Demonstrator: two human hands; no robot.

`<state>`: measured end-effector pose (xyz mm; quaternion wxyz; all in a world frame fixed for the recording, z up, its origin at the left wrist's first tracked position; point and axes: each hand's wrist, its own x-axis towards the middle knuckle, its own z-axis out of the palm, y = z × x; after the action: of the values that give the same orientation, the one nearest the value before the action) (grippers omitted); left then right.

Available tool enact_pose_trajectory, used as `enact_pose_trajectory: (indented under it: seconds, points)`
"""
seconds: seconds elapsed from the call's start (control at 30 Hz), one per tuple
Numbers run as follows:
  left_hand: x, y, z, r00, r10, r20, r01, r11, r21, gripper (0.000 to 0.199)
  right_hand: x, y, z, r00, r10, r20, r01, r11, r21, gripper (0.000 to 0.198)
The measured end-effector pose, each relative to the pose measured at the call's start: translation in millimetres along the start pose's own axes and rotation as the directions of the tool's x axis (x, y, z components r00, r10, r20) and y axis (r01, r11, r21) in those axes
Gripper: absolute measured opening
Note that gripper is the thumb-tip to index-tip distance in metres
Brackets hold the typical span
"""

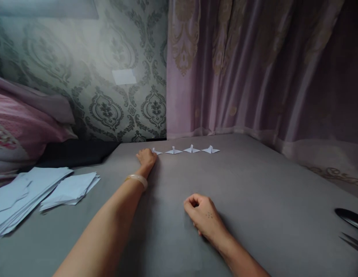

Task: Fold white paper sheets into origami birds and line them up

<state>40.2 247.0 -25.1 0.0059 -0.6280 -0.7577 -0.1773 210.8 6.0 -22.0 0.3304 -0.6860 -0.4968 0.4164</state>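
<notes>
A row of small white folded paper cranes stands near the far edge of the grey surface, wings spread. My left hand [146,157], with a pale bangle on the wrist, reaches out to the left end of this row. Its fingers are closed at the leftmost paper crane [157,152], hiding part of it. To the right stand a second crane [173,151], a third crane [192,149] and another crane [211,150]. My right hand [206,217] rests closer to me on the surface, curled with thumb and forefinger together, and nothing shows in it.
On the left lie a stack of white paper squares [71,188] and a larger pile of paper sheets [37,186]. Behind them are a black flat item [81,152] and pink bedding [29,119]. A dark, pointed object [350,218] is cut off at the right edge. Pink curtains [181,96] hang behind.
</notes>
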Motion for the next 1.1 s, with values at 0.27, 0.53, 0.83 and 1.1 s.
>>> enact_pose_trajectory:
  seconds: [0.27,0.53,0.83,1.1]
  points:
    - [2.4,-4.8,5.2,1.0,0.006,0.005,-0.005,0.999,-0.037,0.033,2.3,2.6,1.5,1.0,0.019,0.009,-0.019,1.0,-0.001,0.013]
    - [-0.9,-2.5,4.2,1.0,-0.008,-0.018,0.006,0.995,-0.095,0.036,1.5,1.3,1.7,1.0,0.017,0.013,-0.017,1.0,-0.019,0.016]
    - [-2.0,-3.7,7.8,0.996,-0.031,-0.084,0.013,0.977,-0.214,0.035,3.9,6.3,2.9,1.0,-0.007,0.007,0.007,1.0,-0.006,0.016]
    - [-15.8,-29.8,-9.1,0.973,-0.227,0.05,0.225,0.866,-0.447,0.032,-3.0,-1.4,-0.2,1.0,-0.027,0.003,0.027,0.999,-0.018,0.015]
